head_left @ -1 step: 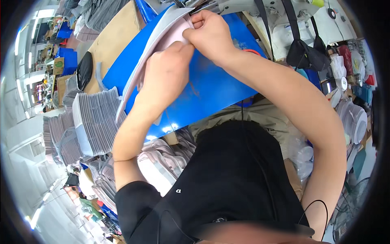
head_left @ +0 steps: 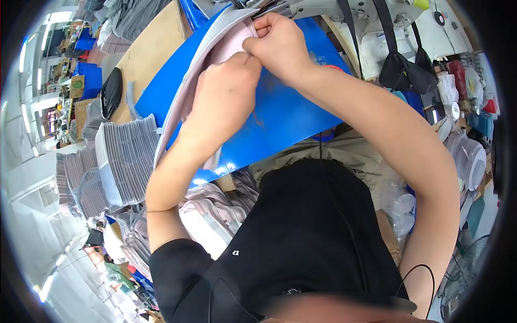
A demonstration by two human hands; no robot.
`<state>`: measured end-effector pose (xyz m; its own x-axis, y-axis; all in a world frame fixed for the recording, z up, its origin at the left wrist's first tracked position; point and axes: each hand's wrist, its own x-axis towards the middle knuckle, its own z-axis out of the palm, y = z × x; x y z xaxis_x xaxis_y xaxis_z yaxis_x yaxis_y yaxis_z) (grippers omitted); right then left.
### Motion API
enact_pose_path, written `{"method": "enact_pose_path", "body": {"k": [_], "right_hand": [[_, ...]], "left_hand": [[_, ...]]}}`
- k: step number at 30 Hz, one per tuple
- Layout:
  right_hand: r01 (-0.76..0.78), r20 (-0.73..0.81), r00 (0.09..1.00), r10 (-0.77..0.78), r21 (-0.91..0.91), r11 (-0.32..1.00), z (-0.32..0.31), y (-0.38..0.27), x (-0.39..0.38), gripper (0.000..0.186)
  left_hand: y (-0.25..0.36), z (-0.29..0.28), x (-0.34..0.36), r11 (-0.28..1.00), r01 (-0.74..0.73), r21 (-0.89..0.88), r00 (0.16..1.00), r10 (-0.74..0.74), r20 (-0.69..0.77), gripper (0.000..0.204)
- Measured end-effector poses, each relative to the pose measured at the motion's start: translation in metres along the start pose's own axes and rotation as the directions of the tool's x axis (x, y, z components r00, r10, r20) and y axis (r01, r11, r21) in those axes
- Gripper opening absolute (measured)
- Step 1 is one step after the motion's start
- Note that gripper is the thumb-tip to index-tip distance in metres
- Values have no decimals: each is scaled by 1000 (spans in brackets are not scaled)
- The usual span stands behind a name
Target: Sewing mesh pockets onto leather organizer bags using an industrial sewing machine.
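A pale pink and light grey fabric piece [head_left: 219,47] lies curved over a blue tabletop [head_left: 280,124], its long edge running down to the left. My left hand [head_left: 229,89] is closed on the pink side of the fabric, with its fingertips tucked out of sight. Just to the right, my right hand [head_left: 280,46] pinches the fabric's far end between thumb and fingers, beside the metal parts of a sewing machine [head_left: 318,9]. The two hands touch or nearly touch at the thumb. Part of the fabric is hidden behind my left hand and forearm.
Tall stacks of grey-pink fabric pieces [head_left: 126,161] stand left of the table. More folded pieces [head_left: 215,212] lie below its near edge. A black pouch on straps [head_left: 406,72] hangs at the right. A wooden board [head_left: 148,54] borders the blue top.
My left hand has shifted slightly right, closer to my right hand, and the fabric's lower part has moved with it. My right hand stays almost in place.
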<state>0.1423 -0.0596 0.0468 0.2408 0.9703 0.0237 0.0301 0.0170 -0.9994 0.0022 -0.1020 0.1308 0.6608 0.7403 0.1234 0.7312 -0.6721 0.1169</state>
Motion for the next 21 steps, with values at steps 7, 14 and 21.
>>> {"method": "enact_pose_path", "body": {"k": [7,14,21], "right_hand": [[-341,283,926,251,341,876,-24,-12,-6,33],[-312,307,931,199,380,871,-20,-12,-12,37],[-299,232,947,221,391,870,-22,-11,-17,35]], "left_hand": [[10,-15,5,991,-102,90,990,110,-90,25],[-69,-45,11,986,-139,88,988,131,86,73],[-82,-78,37,741,-493,456,869,388,309,75]]}}
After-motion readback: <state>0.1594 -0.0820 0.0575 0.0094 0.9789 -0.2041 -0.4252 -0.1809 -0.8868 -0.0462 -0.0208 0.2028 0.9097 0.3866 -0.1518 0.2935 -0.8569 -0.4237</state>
